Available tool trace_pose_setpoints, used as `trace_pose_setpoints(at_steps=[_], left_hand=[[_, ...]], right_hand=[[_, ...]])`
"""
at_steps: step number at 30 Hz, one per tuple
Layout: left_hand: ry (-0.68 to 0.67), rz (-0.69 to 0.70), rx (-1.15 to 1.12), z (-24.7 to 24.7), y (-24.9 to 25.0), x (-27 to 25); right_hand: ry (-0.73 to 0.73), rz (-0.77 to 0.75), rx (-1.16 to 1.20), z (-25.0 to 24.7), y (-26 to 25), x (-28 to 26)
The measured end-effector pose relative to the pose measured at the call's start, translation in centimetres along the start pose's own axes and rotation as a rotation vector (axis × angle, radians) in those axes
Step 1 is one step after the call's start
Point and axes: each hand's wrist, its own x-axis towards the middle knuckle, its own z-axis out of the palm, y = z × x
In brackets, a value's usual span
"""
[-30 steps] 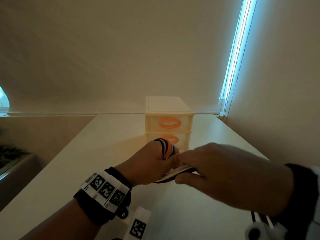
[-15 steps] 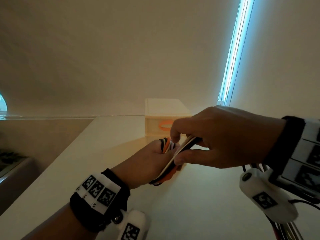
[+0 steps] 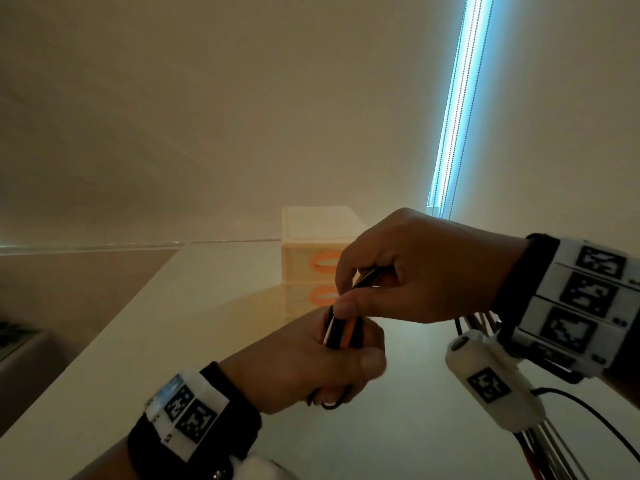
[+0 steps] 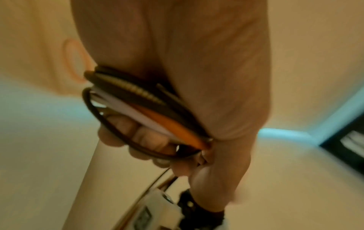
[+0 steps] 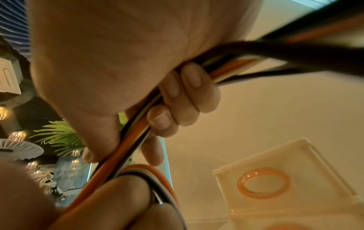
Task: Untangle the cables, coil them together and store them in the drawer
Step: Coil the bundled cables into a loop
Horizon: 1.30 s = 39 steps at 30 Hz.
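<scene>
While the coil is only half made, both hands meet just below centre of the head view, over the white table (image 3: 145, 341). Nearest, lower centre, the left hand (image 3: 304, 362) is curled round the cables (image 3: 341, 329): black, white & orange strands looped over its knuckles, w/ a black loop poking out under the fist. It prob. serves as the former, so the turns stay one size. In the left wrist view the same bundle (image 4: 149, 112) crosses mid-frame, squeezed against the palm, fingertips (image 4: 141, 135) showing through the loop; blurred, so exact turn count can't be told.

Just above & right of it, the right hand (image 3: 426, 268) pinches the free run of the cables betw. thumb and forefinger, touching the left hand's knuckles. Right wrist view shows the strands (image 5: 133, 140) lying flat side by side under curled fingers (image 5: 189, 93), running down to lower left where they bend over the left hand. Holding them as a flat ribbon likely keeps them from re-tangling as each turn is laid.

Further back, centre of the head view, the drawer unit (image 3: 311, 268) stands on the table against the wall, both drawers closed, orange handles (image 3: 323, 263) facing the person, partly hidden by the right hand. Storing is not yet begun. Upper right, a bright window strip (image 3: 457, 105) w/ blind cord.
</scene>
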Motion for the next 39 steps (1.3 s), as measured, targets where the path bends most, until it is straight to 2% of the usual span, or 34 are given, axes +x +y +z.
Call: trace_pose_setpoints(at_steps=[6, 11, 13, 17, 20, 22, 24, 26, 28, 33, 39], left_hand=[[0.014, -0.038, -0.182, 0.4, -0.6, 0.3], [-0.192, -0.028, -0.559, 1.8, -0.6, 0.2], [-0.254, -0.052, -0.646, 2.3, -0.5, 0.1], [-0.294, -0.068, -0.711, 2.5, 0.3, -0.3], [-0.311, -0.014, -0.79, 2.6, 1.4, -0.4], [-0.299, 0.069, -0.857, 2.6, 2.3, -0.4], [-0.285, 0.144, -0.915, 2.5, 2.8, -0.5], [-0.259, 0.181, -0.953, 2.5, 2.7, -0.5], [-0.227, 0.203, -0.99, 2.5, 2.6, -0.4], [-0.11, 0.221, -1.043, 2.3, 2.5, 0.2], [0.013, 0.268, -1.076, 0.8, 3.2, 0.1]], right_hand=[[0.086, 0.004, 0.113, 1.5, 0.7, 0.3], [0.182, -0.006, 0.17, 2.4, 1.0, 1.0], [0.226, -0.035, 0.178, 2.8, 1.1, 1.3], [0.31, -0.093, 0.192, 3.7, 1.5, 1.2], [0.369, -0.016, 0.281, 4.2, 1.9, 0.9], [0.356, 0.082, 0.471, 4.8, 2.0, 0.9], [0.285, 0.204, 0.765, 5.9, 1.5, 1.1], [0.239, 0.308, 1.078, 7.3, 0.8, 1.1], [0.246, 0.353, 1.248, 8.7, 0.6, 0.6], [0.267, 0.408, 1.398, 10.5, 0.8, -0.1], [0.456, 0.482, 1.415, 12.5, -1.5, 0.8]])
